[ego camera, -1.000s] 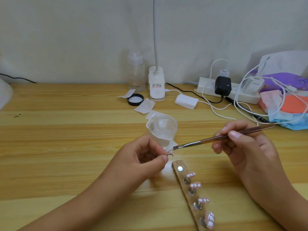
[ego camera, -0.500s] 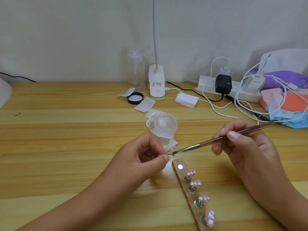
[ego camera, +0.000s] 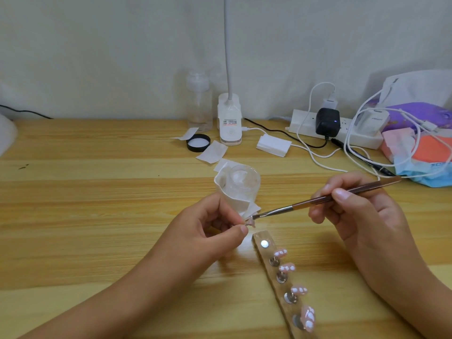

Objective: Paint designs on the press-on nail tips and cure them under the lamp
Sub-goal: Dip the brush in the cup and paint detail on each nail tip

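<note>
My left hand (ego camera: 210,231) pinches a small pink nail tip (ego camera: 251,222) between thumb and fingers, just above the table. A thin brown brush (ego camera: 325,198) is gripped in my right hand (ego camera: 357,211), and its metal end touches that nail tip. Below them lies a wooden holder strip (ego camera: 276,275) with round metal studs; several pink tips with white dots (ego camera: 286,267) stand on it, and its top stud is bare. The white gooseneck lamp (ego camera: 230,121) stands clipped at the back.
A small clear jar wrapped in white paper (ego camera: 241,189) stands just behind my hands. Farther back are a black lid (ego camera: 198,142), paper squares, a clear pump bottle (ego camera: 199,101), a power strip with cables (ego camera: 335,128) and tissue packs (ego camera: 420,152) at the right.
The brush tip has stayed on the pinched nail tip with only small shifts. Both hands sit slightly higher in the view than before.
</note>
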A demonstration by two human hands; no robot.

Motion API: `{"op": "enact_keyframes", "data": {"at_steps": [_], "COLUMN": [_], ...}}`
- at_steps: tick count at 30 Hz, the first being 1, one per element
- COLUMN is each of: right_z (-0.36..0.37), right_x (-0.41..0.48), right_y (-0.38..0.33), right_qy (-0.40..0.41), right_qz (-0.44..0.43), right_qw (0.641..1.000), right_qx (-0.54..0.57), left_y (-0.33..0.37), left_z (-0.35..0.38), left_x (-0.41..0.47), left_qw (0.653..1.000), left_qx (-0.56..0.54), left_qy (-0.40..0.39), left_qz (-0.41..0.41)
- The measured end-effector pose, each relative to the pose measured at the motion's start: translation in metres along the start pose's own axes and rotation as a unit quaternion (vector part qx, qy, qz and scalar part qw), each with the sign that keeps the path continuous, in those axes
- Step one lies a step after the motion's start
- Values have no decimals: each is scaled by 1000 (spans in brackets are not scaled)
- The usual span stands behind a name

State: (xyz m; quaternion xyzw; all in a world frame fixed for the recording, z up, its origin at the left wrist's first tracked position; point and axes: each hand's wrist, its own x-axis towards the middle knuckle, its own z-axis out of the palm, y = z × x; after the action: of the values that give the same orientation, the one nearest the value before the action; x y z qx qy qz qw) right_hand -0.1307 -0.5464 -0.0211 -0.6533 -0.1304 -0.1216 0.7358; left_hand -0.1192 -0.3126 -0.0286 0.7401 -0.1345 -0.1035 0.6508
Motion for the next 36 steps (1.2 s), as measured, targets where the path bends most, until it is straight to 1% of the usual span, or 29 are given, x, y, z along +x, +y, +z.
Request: {"op": "enact_keyframes", "data": {"at_steps": [7,11,15,27,31,33,36], "right_z": [0,-3,-2,1,2,1,-2], "right_x": [0,2,3,3,2,3,7], "right_y": [0,1,1,2,-1,-1,1], "right_qy": [-25,7,14,1,-15,-3,40], "right_qz": [12,3,-3,12,24,33,48], "right_qw": [1000,1000,1000,1000,1000,999,995], "right_qx": [-4,20,26,18,12,28,76], "left_y": [1,2,5,1,1,1,4], "left_z": [1,2,3,0,0,0,2], "left_x": [-2,-3,-2,0,0,0,-2], "left_qw": [1000,999,1000,999,999,999,1000], "left_qx": [11,22,-16,-29,-34,-36,-26], "left_qy": [3,12,-4,-3,-1,3,-3], "left_qz": [9,29,19,15,9,-2,-2]}}
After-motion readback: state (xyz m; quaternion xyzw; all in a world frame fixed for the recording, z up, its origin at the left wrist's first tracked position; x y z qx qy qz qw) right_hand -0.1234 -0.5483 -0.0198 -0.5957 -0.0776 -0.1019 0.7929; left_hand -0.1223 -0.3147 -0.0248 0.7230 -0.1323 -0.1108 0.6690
